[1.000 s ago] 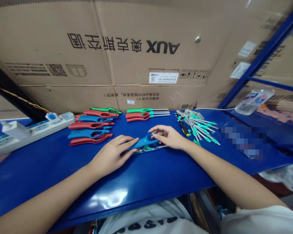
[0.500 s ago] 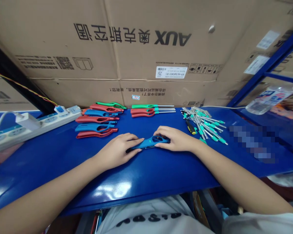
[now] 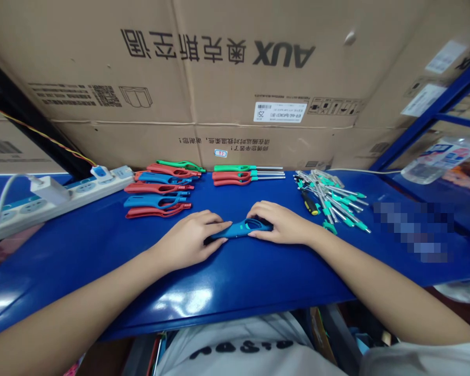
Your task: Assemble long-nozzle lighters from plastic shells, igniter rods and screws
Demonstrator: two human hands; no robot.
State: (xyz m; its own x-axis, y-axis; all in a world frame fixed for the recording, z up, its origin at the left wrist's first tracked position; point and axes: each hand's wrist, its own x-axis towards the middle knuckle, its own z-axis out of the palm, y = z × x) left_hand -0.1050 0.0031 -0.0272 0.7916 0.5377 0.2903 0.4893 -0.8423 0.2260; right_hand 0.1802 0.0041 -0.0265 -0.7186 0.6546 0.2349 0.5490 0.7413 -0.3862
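Between my two hands, over the middle of the blue table, is a blue lighter handle (image 3: pixel 237 230) with a finger loop and a small green part showing in it. My left hand (image 3: pixel 194 236) pinches its left end between thumb and fingers. At the loop end, my right hand (image 3: pixel 282 223) grips it with thumb below and fingers above, covering the tip. Behind my left hand lie several red, blue and green lighter handles (image 3: pixel 159 188) in a row. Lighters with metal rods (image 3: pixel 248 175) lie side by side at the back middle.
Right of my hands is a pile of metal rods with green ends (image 3: pixel 337 201), beside a black and yellow screwdriver (image 3: pixel 309 202). A white power strip (image 3: pixel 78 194) runs along the left. Cardboard (image 3: pixel 219 104) walls the back. A plastic bottle (image 3: pixel 441 159) lies beyond the blue frame.
The view has shifted slightly. Both hands keep hold of the blue handle; the thin pale line along its near edge has mostly disappeared, and its halves look closer together.
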